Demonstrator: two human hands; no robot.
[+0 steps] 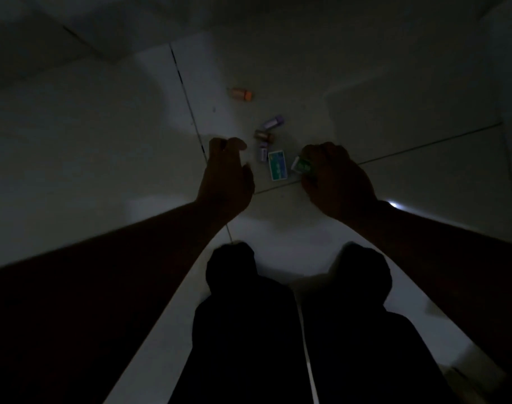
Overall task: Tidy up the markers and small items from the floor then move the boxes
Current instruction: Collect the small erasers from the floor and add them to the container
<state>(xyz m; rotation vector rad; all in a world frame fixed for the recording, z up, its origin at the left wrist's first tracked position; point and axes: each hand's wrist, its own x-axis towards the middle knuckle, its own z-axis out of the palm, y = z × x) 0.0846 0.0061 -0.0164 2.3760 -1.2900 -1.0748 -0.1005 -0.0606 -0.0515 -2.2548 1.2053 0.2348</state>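
The scene is dim. On the pale tiled floor lie an orange marker (240, 94), a purple marker (273, 122), a brown marker (264, 136) and a small purple item (263, 152). A small blue-green box (278, 165) lies flat beside them. My right hand (335, 177) is closed around a second small green box (301, 165), just right of the flat one. My left hand (227, 170) hovers to the left of the pile with fingers curled and slightly apart, nothing visible in it.
White floor tiles with dark grout lines (187, 97) run under the items. My two dark-clothed legs (295, 316) fill the lower middle. A bright light spot (392, 204) shows by my right wrist. Dark shadow covers the left and far edges.
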